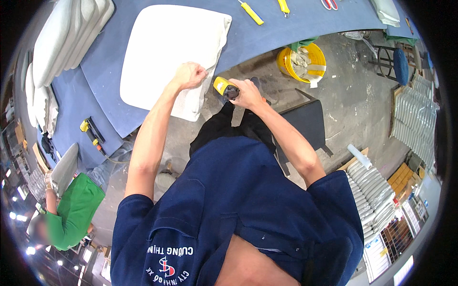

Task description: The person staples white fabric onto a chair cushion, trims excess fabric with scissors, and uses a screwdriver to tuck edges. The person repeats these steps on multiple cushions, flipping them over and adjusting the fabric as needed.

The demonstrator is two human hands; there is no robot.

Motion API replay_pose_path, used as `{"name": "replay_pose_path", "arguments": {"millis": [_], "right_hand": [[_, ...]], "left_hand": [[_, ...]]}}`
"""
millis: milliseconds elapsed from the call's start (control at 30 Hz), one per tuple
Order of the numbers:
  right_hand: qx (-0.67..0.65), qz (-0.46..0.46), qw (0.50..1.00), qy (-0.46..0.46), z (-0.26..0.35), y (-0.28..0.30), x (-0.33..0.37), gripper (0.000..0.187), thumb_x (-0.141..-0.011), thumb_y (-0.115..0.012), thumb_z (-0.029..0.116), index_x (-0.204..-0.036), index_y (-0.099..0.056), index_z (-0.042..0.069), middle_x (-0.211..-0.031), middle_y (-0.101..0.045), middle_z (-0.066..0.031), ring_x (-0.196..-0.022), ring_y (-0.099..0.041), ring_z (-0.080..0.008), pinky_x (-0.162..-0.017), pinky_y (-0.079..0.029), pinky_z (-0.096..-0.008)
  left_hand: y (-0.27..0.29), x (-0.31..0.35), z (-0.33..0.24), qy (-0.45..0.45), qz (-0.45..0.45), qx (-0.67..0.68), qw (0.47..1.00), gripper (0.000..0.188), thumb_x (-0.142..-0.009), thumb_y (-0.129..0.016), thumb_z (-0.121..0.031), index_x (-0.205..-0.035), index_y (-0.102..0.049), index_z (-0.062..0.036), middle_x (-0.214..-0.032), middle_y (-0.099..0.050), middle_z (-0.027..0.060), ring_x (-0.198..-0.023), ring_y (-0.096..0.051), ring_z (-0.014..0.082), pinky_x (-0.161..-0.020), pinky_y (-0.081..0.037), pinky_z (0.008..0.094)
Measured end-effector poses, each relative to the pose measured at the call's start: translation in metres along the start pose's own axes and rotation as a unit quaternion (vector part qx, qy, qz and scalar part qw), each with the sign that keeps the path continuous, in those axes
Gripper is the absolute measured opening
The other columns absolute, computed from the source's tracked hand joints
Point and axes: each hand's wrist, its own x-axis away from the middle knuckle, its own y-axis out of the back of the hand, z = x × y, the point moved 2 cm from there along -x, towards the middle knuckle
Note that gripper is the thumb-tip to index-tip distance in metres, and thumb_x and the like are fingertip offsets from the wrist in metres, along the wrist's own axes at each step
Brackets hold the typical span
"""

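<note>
A white fabric-covered seat panel (pixel 162 52) with rounded corners lies at the front edge of the blue-covered table. My left hand (pixel 191 75) rests over its near right side, fingers pinched on the loose edge of the white fabric. To its right, my right hand (pixel 246 94) is wrapped round a yellow and black staple gun (pixel 223 86). The staple gun is just off the panel's right edge, and a small gap shows between it and my left hand. My palm hides its handle.
A second yellow staple gun (pixel 90 131) lies at the table's left, near stacked grey panels (pixel 67 38). Hand tools (pixel 252 13) lie at the far side. A yellow bucket of scraps (pixel 320 62), a black stool (pixel 303 124) and a person in green (pixel 78 209) are around.
</note>
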Motion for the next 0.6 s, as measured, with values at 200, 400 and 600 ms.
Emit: {"name": "replay_pose_path", "arguments": {"millis": [200, 400, 600], "right_hand": [[0.013, 0.032, 0.999, -0.004, 0.003, -0.001, -0.013, 0.044, -0.070, -0.084, 0.019, -0.111, -0.072, 0.011, -0.094, -0.075, -0.0201, -0.092, -0.070, -0.0441, -0.082, -0.057, -0.0521], [0.024, -0.003, 1.000, 0.017, -0.013, -0.013, -0.016, 0.043, -0.071, -0.084, 0.021, -0.110, -0.071, 0.010, -0.094, -0.075, -0.0214, -0.092, -0.070, -0.0444, -0.082, -0.057, -0.0524], [0.026, -0.014, 0.999, 0.025, 0.000, 0.000, -0.002, 0.043, -0.070, -0.083, 0.020, -0.110, -0.071, 0.010, -0.091, -0.075, -0.0205, -0.088, -0.071, -0.0449, -0.079, -0.058, -0.0521]], "left_hand": [[-0.002, 0.003, -0.004, -0.053, -0.074, 0.014, 0.996, 0.038, -0.091, -0.062, -0.035, -0.068, -0.066, -0.0050, -0.072, -0.065, 0.0204, -0.077, -0.066, 0.0415, -0.071, -0.050, 0.0530], [-0.006, 0.000, -0.004, -0.035, -0.092, 0.022, 0.995, 0.036, -0.093, -0.064, -0.035, -0.074, -0.069, -0.0039, -0.076, -0.066, 0.0204, -0.078, -0.064, 0.0413, -0.072, -0.050, 0.0507], [0.002, 0.032, -0.031, -0.093, -0.113, -0.136, 0.980, 0.034, -0.088, -0.065, -0.034, -0.074, -0.072, -0.0047, -0.083, -0.068, 0.0216, -0.089, -0.065, 0.0408, -0.083, -0.051, 0.0518]]}}
